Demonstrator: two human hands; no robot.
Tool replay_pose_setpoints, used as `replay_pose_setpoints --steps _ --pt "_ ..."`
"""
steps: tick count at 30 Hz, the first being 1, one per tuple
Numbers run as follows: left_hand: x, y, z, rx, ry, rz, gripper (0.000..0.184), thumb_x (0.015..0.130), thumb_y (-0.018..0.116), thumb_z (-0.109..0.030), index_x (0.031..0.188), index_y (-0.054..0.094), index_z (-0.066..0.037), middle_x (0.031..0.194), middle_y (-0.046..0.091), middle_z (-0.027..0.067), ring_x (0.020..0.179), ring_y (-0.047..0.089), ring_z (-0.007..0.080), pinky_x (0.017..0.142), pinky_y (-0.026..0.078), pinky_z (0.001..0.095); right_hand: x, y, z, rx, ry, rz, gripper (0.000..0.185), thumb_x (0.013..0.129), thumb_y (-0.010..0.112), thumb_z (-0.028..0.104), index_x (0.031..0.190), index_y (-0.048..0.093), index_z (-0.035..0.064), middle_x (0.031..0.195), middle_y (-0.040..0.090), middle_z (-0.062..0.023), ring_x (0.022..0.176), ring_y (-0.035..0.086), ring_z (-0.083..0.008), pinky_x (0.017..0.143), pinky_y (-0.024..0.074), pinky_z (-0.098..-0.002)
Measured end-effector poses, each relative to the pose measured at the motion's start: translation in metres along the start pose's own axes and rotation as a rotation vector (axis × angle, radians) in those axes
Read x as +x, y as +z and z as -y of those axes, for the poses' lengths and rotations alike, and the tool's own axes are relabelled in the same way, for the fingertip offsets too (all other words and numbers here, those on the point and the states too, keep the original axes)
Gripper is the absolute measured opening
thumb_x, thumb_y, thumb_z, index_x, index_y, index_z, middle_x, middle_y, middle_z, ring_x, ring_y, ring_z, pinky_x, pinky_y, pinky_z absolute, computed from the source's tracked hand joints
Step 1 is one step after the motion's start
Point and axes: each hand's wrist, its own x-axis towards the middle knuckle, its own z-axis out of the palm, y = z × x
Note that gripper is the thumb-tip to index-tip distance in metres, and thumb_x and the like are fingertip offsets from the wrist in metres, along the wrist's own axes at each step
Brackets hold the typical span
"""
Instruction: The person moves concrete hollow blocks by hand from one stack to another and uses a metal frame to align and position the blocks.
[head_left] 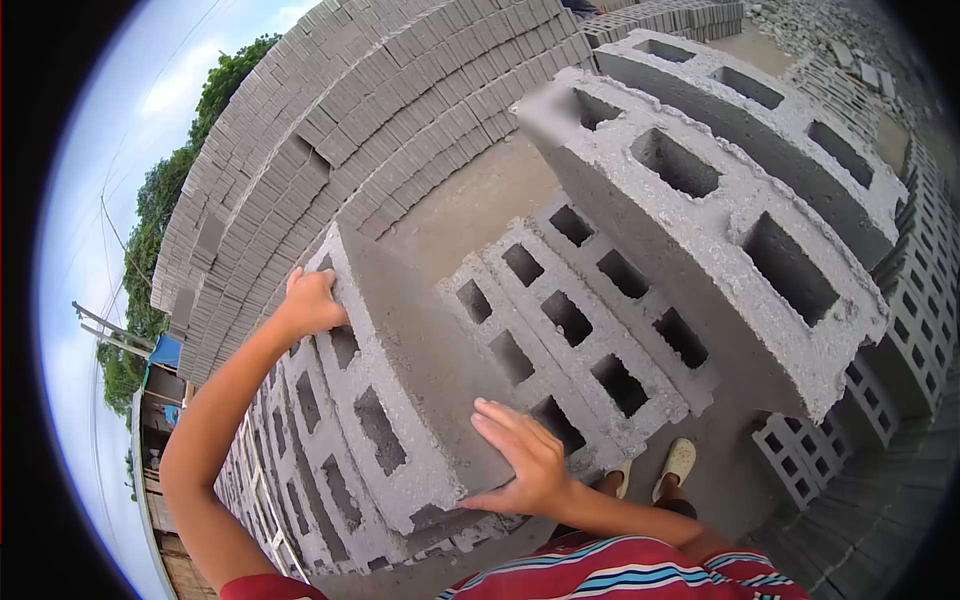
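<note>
A grey hollow concrete block (400, 360) stands at the near end of a row of similar blocks (310, 400). My left hand (313, 302) grips its far end, with the fingertips hidden in or behind the block. At the block's near end, my right hand (525, 458) has its fingers on the smooth side face and the thumb at the lower corner. To the right are lower blocks (568, 318) with their holes facing up. Two larger-looking blocks (700, 210) rise close by on the upper right.
Long stacked walls of blocks (400, 110) curve across the back. More blocks (800, 455) stand low on the right. A ladder-like frame (262, 490) leans at the lower left. My feet in light clogs (678, 465) are on the ground below.
</note>
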Motion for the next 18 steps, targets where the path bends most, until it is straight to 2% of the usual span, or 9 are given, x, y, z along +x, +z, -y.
replay_pose_setpoints --steps 1,2,5,6,9,12,15,18 --pt "0.002 0.007 0.001 -0.028 -0.020 0.003 0.051 0.056 0.070 -0.041 0.082 0.062 0.003 0.083 0.061 0.0188 0.095 0.055 0.0324 0.104 0.014 0.0507 0.001 0.001 -0.002 0.003 -0.019 0.000 0.074 0.060 0.075 0.052 0.108 0.057 -0.0015 0.115 0.055 -0.0178 0.100 0.058 -0.0315 0.085 0.0460 -0.0378" --pt "0.000 0.012 0.001 -0.024 0.007 -0.086 0.040 0.058 0.069 -0.031 0.076 0.061 0.003 0.075 0.061 0.0182 0.082 0.060 0.0303 0.097 0.031 0.0447 0.002 0.001 -0.003 -0.007 -0.020 -0.018 0.073 0.061 0.073 0.054 0.105 0.059 -0.0017 0.111 0.058 -0.0183 0.098 0.060 -0.0313 0.083 0.0481 -0.0369" --pt "-0.007 0.008 -0.008 -0.380 -0.093 -0.038 0.032 0.060 0.069 -0.022 0.076 0.061 0.005 0.078 0.062 0.0191 0.074 0.061 0.0286 0.078 0.045 0.0361 0.000 0.005 -0.006 -0.015 -0.050 -0.045 0.073 0.063 0.071 0.056 0.106 0.059 -0.0021 0.110 0.059 -0.0193 0.097 0.061 -0.0322 0.083 0.0486 -0.0376" --pt "-0.006 0.008 -0.007 -0.351 -0.084 -0.041 0.027 0.061 0.068 -0.012 0.080 0.061 0.006 0.078 0.063 0.0155 0.068 0.061 0.0234 0.062 0.046 0.0313 0.000 0.005 -0.006 -0.014 -0.050 -0.050 0.073 0.064 0.070 0.056 0.106 0.059 -0.0022 0.110 0.059 -0.0196 0.097 0.061 -0.0325 0.082 0.0489 -0.0378" --pt "-0.002 0.011 -0.003 -0.655 -0.147 0.065 0.030 0.062 0.067 -0.007 0.088 0.061 0.006 0.078 0.063 0.0098 0.069 0.058 0.0179 0.065 0.045 0.0300 0.001 0.002 -0.005 -0.012 -0.055 -0.071 0.073 0.065 0.068 0.057 0.106 0.059 -0.0027 0.108 0.060 -0.0205 0.095 0.061 -0.0334 0.081 0.0497 -0.0386" --pt "-0.005 0.003 -0.014 -0.671 -0.163 0.103 0.035 0.062 0.065 -0.001 0.095 0.060 0.006 0.079 0.062 0.0066 0.071 0.056 0.0134 0.065 0.045 0.0275 0.002 0.003 -0.005 -0.006 -0.063 -0.105 0.074 0.065 0.068 0.058 0.106 0.059 -0.0030 0.108 0.060 -0.0215 0.095 0.062 -0.0343 0.080 0.0502 -0.0393" --pt "-0.004 -0.008 -0.025 -0.562 -0.196 0.151 0.034 0.062 0.064 -0.002 0.095 0.060 0.006 0.080 0.062 0.0074 0.071 0.055 0.0132 0.066 0.044 0.0265 -0.002 -0.004 0.002 -0.015 -0.042 -0.116 0.075 0.065 0.068 0.059 0.106 0.059 -0.0032 0.107 0.060 -0.0224 0.095 0.062 -0.0349 0.080 0.0502 -0.0397" --pt "-0.003 -0.016 -0.036 -0.620 -0.098 0.143 0.032 0.063 0.064 -0.004 0.093 0.061 0.006 0.080 0.062 0.0071 0.072 0.056 0.0139 0.067 0.045 0.0277 -0.001 -0.015 0.010 -0.025 -0.039 -0.137 0.077 0.064 0.068 0.060 0.107 0.059 -0.0031 0.107 0.060 -0.0228 0.095 0.061 -0.0350 0.080 0.0502 -0.0401"
